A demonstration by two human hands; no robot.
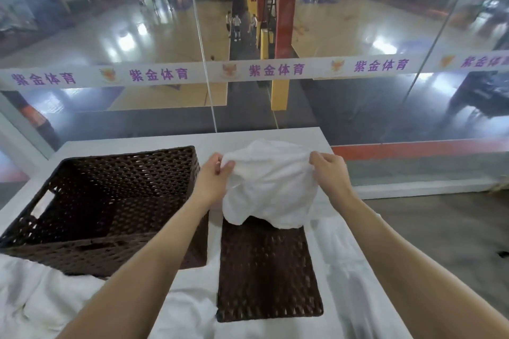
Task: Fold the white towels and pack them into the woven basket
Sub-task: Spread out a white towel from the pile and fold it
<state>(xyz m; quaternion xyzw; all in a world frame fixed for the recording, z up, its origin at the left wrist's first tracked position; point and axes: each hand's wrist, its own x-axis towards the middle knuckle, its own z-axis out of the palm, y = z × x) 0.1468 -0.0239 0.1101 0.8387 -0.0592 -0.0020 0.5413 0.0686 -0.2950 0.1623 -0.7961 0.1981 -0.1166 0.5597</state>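
A crumpled white towel [268, 184] hangs in the air above the white table [154, 140]. My left hand [213, 176] pinches its upper left edge, and my right hand [329, 170] grips its upper right edge. The towel's lower part drapes over the far end of a flat dark woven lid [267, 270]. Left of my hands stands the dark brown woven basket [91, 245], open-topped, with nothing visible inside. More white towels [35, 303] lie loose along the near edge of the table and at the right [344, 270].
A glass wall [358, 107] with a white banner strip [256, 71] stands just behind the table. The table's right edge runs close beside my right forearm, with grey floor [440, 228] beyond it.
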